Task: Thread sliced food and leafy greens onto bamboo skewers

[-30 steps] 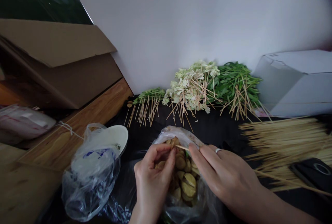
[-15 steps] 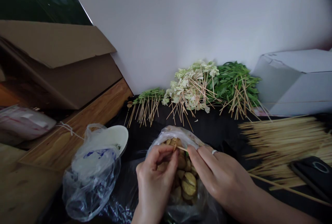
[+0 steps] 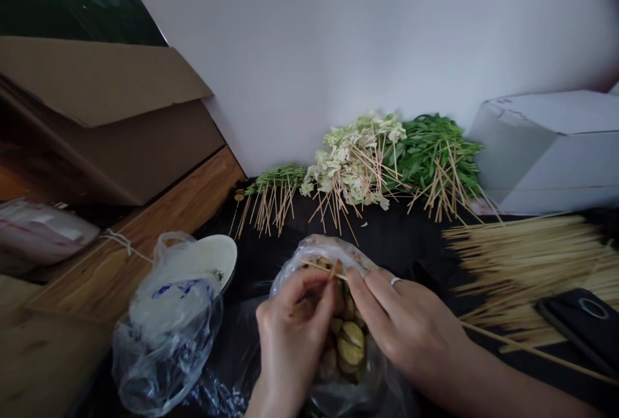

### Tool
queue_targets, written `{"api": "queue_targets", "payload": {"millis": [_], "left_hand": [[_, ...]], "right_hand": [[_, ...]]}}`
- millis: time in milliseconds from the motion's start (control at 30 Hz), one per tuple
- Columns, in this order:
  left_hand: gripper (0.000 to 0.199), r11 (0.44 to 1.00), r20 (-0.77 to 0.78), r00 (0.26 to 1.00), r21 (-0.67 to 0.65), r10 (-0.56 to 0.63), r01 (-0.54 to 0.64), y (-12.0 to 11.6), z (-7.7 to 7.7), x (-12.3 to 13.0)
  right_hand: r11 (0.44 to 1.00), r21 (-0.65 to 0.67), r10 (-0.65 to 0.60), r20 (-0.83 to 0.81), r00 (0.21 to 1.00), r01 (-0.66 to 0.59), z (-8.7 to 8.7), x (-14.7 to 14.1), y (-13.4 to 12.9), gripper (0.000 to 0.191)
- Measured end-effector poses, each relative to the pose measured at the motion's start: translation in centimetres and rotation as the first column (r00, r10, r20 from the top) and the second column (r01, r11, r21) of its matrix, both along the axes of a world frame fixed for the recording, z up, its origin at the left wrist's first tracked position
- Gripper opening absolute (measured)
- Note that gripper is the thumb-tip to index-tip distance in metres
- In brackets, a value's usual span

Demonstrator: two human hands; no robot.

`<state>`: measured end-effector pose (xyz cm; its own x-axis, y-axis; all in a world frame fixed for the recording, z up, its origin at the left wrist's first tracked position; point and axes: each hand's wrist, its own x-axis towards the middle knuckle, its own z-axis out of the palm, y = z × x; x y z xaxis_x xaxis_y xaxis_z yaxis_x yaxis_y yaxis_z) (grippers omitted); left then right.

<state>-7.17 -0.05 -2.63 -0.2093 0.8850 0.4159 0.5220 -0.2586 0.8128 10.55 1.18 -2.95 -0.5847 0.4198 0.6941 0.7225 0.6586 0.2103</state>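
Over an open plastic bag [image 3: 322, 245] of brown, slice-like pieces [image 3: 349, 344], both hands meet. My left hand [image 3: 297, 324] pinches a small brown piece [image 3: 334, 269] between thumb and forefinger. A thin wooden skewer [image 3: 315, 265] passes through that piece, its end sticking out to the left. My right hand [image 3: 403, 315], with a ring on one finger, is closed on the skewer's right part. The fingers hide some of the bag's contents.
Skewered green stems [image 3: 278, 179], pale leaves [image 3: 355, 153] and dark green leaves [image 3: 430, 147] lie along the wall. Loose skewers [image 3: 527, 263] and a phone [image 3: 578, 324] are right; a white bowl [image 3: 226, 257], plastic bag [image 3: 169, 334] and cardboard box [image 3: 126, 140] left.
The skewer now sticks out to the left beyond the brown piece, where before its tip was near it. Both hands stay close together over the bag. The view has shifted slightly.
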Motion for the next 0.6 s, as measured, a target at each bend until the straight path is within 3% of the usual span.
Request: {"api": "queue_targets", "payload": {"millis": [100,200,333,467,600], "left_hand": [[0.006,0.994,0.055,0.994,-0.054,-0.091,0.094,0.0,-0.1,0.0],[0.022,0.982,0.084,0.986,-0.11,-0.147,0.156,0.3,0.3,-1.1],[0.034,0.979,-0.122,0.974,-0.104,-0.189,0.176,0.5,0.7,-2.5],[0.032,0.99,-0.291,0.949,-0.107,-0.118,0.091,0.2,0.0,-2.6],[0.026,0.973,-0.535,0.819,-0.2,-0.208,0.117,0.3,-0.4,-2.1]], "right_hand": [[1.0,-0.003,0.006,-0.02,1.0,-0.006,-0.2,-0.2,0.3,0.029],[1.0,-0.012,0.012,-0.028,1.0,-0.013,0.3,0.1,0.7,0.028],[1.0,-0.025,0.0,-0.043,0.999,-0.001,1.3,0.5,1.1,0.028],[0.999,-0.028,-0.03,-0.061,0.998,0.028,1.9,0.7,1.3,0.029],[0.996,-0.064,-0.059,-0.057,0.997,0.056,2.0,1.0,1.3,0.027]]}}
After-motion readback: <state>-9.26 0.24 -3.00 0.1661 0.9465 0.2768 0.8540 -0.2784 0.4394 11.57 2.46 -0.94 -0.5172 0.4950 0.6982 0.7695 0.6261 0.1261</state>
